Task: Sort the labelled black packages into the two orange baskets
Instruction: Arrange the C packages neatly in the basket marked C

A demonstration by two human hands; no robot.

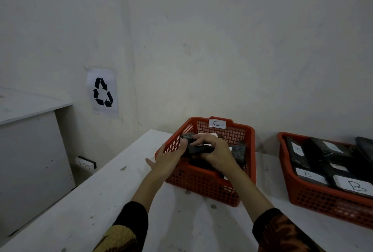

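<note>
An orange basket (203,186) with a white tag marked C on its far rim stands on the white table. Both my hands are over its near left corner. My right hand (217,153) grips a black package (198,149) with a white label, held just above other black packages in the basket. My left hand (167,157) reaches over the basket's left wall, its fingers on the same package's left end. A second orange basket (323,201) at the right holds several black packages, with B labels on the ones nearest me.
The white table (101,201) runs to a wall corner behind the baskets. A grey cabinet (30,150) stands at the left, a wall socket (85,162) below the table edge. A recycling sign (103,92) is taped to the wall.
</note>
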